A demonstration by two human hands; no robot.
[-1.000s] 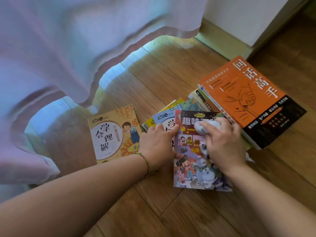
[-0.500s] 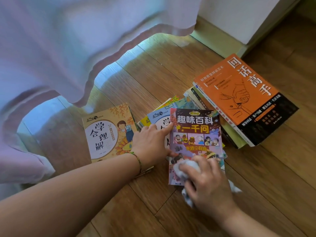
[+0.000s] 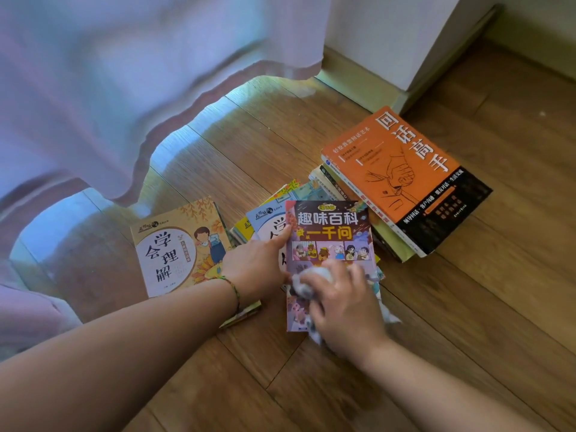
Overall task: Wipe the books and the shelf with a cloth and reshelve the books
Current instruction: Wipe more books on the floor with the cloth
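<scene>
Right hand (image 3: 344,310) bunched around a pale cloth (image 3: 307,283), pressing it on the lower half of the purple cartoon book (image 3: 330,235); left hand (image 3: 260,265) flat, fingers straight, steadying that book's left edge. On the wooden floor (image 3: 467,307): a yellow book (image 3: 180,247) left, an orange book (image 3: 402,176) atop a stack right. Lilac curtain (image 3: 124,88) hanging behind, white wall (image 3: 389,35) at the far corner.

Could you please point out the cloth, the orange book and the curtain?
cloth (image 3: 307,283), head view, on the crumpled bunch beside the knuckles
orange book (image 3: 367,157), head view, on its front cover
curtain (image 3: 124,88), head view, on its hanging folds
</scene>
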